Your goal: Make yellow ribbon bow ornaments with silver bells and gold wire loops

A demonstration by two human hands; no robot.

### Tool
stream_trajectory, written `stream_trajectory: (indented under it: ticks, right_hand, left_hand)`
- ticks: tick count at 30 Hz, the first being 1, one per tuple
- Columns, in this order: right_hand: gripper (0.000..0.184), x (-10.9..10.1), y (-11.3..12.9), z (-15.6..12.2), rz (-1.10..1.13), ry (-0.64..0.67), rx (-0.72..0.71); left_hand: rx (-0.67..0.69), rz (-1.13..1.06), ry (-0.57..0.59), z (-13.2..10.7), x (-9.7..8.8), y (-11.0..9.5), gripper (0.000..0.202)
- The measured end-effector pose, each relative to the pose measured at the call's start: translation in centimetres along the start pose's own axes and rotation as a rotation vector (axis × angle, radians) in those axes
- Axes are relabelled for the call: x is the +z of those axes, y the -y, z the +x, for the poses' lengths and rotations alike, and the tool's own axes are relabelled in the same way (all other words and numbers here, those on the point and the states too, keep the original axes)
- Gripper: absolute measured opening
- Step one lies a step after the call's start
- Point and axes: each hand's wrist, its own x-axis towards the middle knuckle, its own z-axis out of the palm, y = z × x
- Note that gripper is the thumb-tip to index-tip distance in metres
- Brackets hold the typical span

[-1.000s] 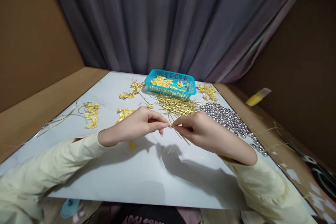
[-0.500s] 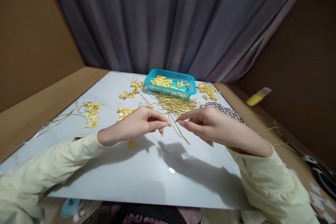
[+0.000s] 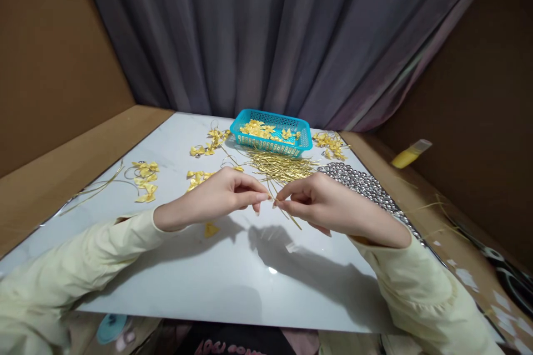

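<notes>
My left hand [image 3: 231, 191] is closed in a pinch, thumb against forefinger, on what looks like a thin gold cord. Close beside its fingertips, my right hand [image 3: 318, 199] pinches too, apparently on the same strand; the tiny gap hides the exact hold. Right behind both hands lies a pile of gold cords [image 3: 285, 166], and a few loose strands [image 3: 295, 222] run forward from it under the fingers. Yellow ribbon bows [image 3: 197, 179] lie beyond my left wrist, partly covered by it. One yellow bow [image 3: 210, 229] rests on the white table below my left hand.
A blue basket [image 3: 308, 143] with yellow bows stands at the back. Silver beads [image 3: 362, 183] spread along the right side. Bow clusters lie at back left [image 3: 214, 138], left [image 3: 145, 180] and back right [image 3: 330, 144]. Scissors [image 3: 514, 283] sit at the right edge.
My right hand has moved left and slightly down, bringing its fingertips almost against the left ones. More of the silver beads now shows. My left hand has stayed put.
</notes>
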Motion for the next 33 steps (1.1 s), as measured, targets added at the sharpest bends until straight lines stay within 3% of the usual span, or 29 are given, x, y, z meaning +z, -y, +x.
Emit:
stream_trajectory:
  ticks: [21, 33]
  right_hand:
    - [0.02, -0.16, 0.3, -0.12, -0.049, -0.026, -0.027]
    - [0.021, -0.26, 0.01, -0.02, 0.047, 0.007, 0.026]
  left_hand:
    - [0.009, 0.009, -0.021, -0.08, 0.02, -0.08, 0.018]
    - [-0.007, 0.026, -0.039, -0.12, -0.05, -0.03, 0.02]
